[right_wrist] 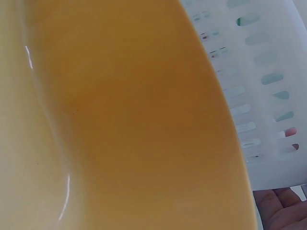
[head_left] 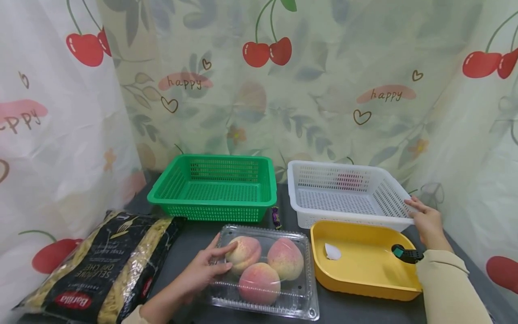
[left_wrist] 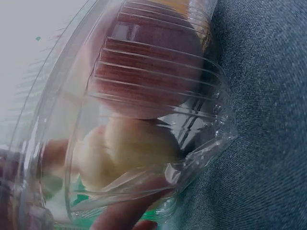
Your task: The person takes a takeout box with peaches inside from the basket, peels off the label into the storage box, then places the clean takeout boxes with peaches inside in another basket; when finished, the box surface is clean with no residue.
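Observation:
My left hand [head_left: 202,266] grips the left side of a clear plastic clamshell box [head_left: 297,300]. Its index finger and thumb reach over the lid beside the nearest of three peaches [head_left: 260,283]. The left wrist view looks through the ribbed plastic at the peaches [left_wrist: 148,62], with a finger [left_wrist: 132,206] across the box's lower edge. On the far right, my right hand [head_left: 430,222] holds the right rim of a white slotted basket [head_left: 352,217]. In the right wrist view, part of that hand [right_wrist: 283,208] shows below the basket [right_wrist: 283,167].
A yellow tray [head_left: 366,285] stands before the white basket, holding a white scrap [head_left: 332,252]. A black device [head_left: 406,254] at the right wrist overhangs it. Back left is a green basket [head_left: 212,210], with a purple-wrapped sweet [head_left: 276,217] beside it. A pasta bag [head_left: 99,265] lies left.

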The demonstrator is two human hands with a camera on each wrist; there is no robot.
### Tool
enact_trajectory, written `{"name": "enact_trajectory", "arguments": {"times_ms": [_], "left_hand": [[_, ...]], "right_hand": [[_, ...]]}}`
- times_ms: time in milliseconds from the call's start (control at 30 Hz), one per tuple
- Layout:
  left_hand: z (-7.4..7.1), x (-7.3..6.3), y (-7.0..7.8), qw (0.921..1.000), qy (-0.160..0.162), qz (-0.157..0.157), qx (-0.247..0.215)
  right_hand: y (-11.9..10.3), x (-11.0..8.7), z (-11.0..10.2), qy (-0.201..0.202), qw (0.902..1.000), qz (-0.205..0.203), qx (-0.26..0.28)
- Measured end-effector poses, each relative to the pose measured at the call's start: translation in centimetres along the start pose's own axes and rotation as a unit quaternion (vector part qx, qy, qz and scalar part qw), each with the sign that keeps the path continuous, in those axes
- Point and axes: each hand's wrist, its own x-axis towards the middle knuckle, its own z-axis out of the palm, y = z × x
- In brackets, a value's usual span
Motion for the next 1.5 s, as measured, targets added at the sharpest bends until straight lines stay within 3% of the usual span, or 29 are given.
{"name": "enact_trajectory", "arguments": {"times_ms": [233,533,700,900,1000,1067,1133,1333,1500], "left_hand": [[0.3,-0.1,0.0,0.9995,0.027,-0.004,-0.016],[0.5,-0.3,0.0,0.9973,0.047,0.0,-0.056],[0.4,-0.1,0.3,0.9957,0.068,-0.013,-0.062],[0.2,-0.3,0.9,0.9948,0.086,-0.014,-0.052],[0.0,-0.5,1.5,0.9961,0.074,0.009,-0.047],[-0.2,-0.8,2.0,0.9968,0.062,0.031,-0.039],[-0.5,-1.0,2.5,0.9969,0.056,0.047,-0.031],[-0.9,-1.2,3.6,0.9964,0.051,0.064,-0.021],[-1.1,-1.3,4.7,0.9953,0.054,0.08,-0.013]], "right_hand": [[-2.4,-2.2,-0.4,0.002,0.9992,0.032,0.023],[1.2,1.1,-0.2,0.006,1.0,0.004,-0.006],[1.3,0.7,0.0,0.011,0.9999,0.001,-0.008],[-3.4,-3.8,0.0,0.002,0.9994,0.033,0.014],[-6.2,-6.4,0.1,-0.003,0.9991,0.04,0.013],[-6.6,-6.6,0.1,-0.003,0.9992,0.036,0.015],[-5.8,-5.7,0.0,-0.003,0.9991,0.036,0.021],[0.8,0.7,0.0,0.009,0.9999,0.003,-0.005],[1.1,0.8,0.2,0.013,0.9999,-0.005,-0.008]]}}
